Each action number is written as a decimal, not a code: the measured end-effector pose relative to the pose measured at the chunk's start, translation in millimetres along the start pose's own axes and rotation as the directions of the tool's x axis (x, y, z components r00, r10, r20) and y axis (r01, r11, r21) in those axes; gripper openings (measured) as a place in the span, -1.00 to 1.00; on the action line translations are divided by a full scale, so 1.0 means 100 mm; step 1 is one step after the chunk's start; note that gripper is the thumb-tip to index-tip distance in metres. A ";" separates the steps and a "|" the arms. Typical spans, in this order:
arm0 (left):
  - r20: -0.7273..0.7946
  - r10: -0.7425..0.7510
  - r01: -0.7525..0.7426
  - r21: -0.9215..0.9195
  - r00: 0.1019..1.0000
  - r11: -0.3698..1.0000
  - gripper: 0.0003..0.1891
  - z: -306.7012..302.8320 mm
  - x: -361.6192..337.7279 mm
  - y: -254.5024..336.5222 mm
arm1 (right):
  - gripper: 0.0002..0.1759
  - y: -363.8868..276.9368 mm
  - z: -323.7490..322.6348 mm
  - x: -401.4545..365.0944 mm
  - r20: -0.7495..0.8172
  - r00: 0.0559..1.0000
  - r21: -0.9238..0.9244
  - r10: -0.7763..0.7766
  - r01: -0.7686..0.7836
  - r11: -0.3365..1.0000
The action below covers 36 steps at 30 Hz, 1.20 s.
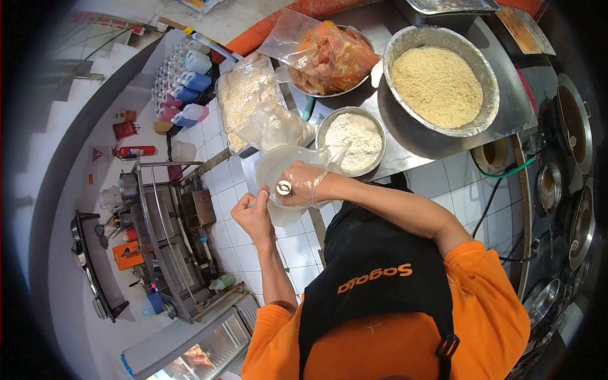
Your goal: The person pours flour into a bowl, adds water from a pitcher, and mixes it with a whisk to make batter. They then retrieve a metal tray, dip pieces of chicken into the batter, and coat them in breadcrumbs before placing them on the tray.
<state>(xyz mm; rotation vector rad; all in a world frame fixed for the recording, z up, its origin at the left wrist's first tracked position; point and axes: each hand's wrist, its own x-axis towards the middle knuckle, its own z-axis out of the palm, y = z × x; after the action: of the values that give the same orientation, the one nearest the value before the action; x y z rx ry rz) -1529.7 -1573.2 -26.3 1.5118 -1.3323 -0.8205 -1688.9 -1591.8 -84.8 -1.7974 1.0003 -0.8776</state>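
Observation:
My right hand (303,183), in a clear plastic glove, is closed around an upright tool with a round metal end (284,188). Its lower part is hidden, so its kind does not show. Beneath that hand is a translucent plastic container (269,166), held in front of my apron. My left hand (252,214), bare, has its fingers closed at the container's near left rim. Just beyond stands a metal bowl of white flour (354,140). A crumpled clear plastic bag (272,126) lies left of that bowl.
On the steel table (418,151) are a large basin of yellowish crumbs (437,85), a bag of raw meat (332,57) in a bowl, and a tray of pale crumbs (244,95). Pans (573,120) stand at right. A metal rack (161,240) and coloured jugs (196,79) are at left.

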 end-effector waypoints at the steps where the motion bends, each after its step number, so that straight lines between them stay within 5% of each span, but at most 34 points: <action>1: -0.003 -0.002 0.002 -0.008 1.000 1.000 -0.53 0.00 0.00 0.00 | -0.67 -0.07 -0.07 -0.03 -0.042 0.999 -0.014 -0.016 0.015 1.000; 6: -0.005 0.020 -0.020 0.046 1.000 0.999 -0.53 0.00 -0.01 -0.09 | -0.78 -0.31 -0.38 -0.21 -0.080 0.996 0.000 0.029 -0.029 1.000; 13: 0.001 0.025 -0.025 0.069 1.000 0.997 -0.54 0.04 -0.01 -0.11 | -0.79 -0.28 -0.83 -0.49 -0.371 0.929 0.295 -0.006 0.124 0.947; 15: -0.004 0.016 -0.016 0.051 1.000 0.999 -0.53 0.04 0.01 -0.16 | -0.76 -0.27 -1.00 -0.58 -0.351 0.918 0.656 0.185 0.101 0.748; 18: 0.010 0.036 -0.037 0.084 0.999 0.996 -0.52 0.06 0.03 -0.20 | -0.74 -0.22 -1.26 -0.68 -0.414 0.863 0.702 0.290 0.099 0.706; 26: 0.037 0.025 -0.030 0.146 0.999 0.989 -0.53 0.13 0.05 -0.10 | -0.74 0.01 -1.47 -1.12 -0.569 0.750 0.630 0.337 0.135 0.764; 28: 0.052 0.021 -0.029 0.156 0.998 0.987 -0.54 0.12 0.05 -0.10 | -0.78 0.25 -1.41 -1.25 -0.582 0.731 0.525 0.355 0.005 0.851; 34: 0.055 0.026 -0.032 0.113 0.998 0.993 -0.55 0.13 0.09 -0.14 | -0.80 0.55 -1.06 -1.40 -0.613 0.771 0.171 0.174 -0.086 0.982; 36: 0.048 0.020 -0.024 0.087 0.999 0.996 -0.55 0.14 0.10 -0.14 | -0.80 0.64 -1.01 -1.43 -0.522 0.824 0.099 0.219 -0.196 0.976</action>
<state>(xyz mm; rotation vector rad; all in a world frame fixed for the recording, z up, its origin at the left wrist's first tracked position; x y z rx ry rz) -1535.4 -1585.9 -43.5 1.5514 -1.4338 -0.7973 -1854.8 -1518.4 -129.3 -1.3926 1.4849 -1.2816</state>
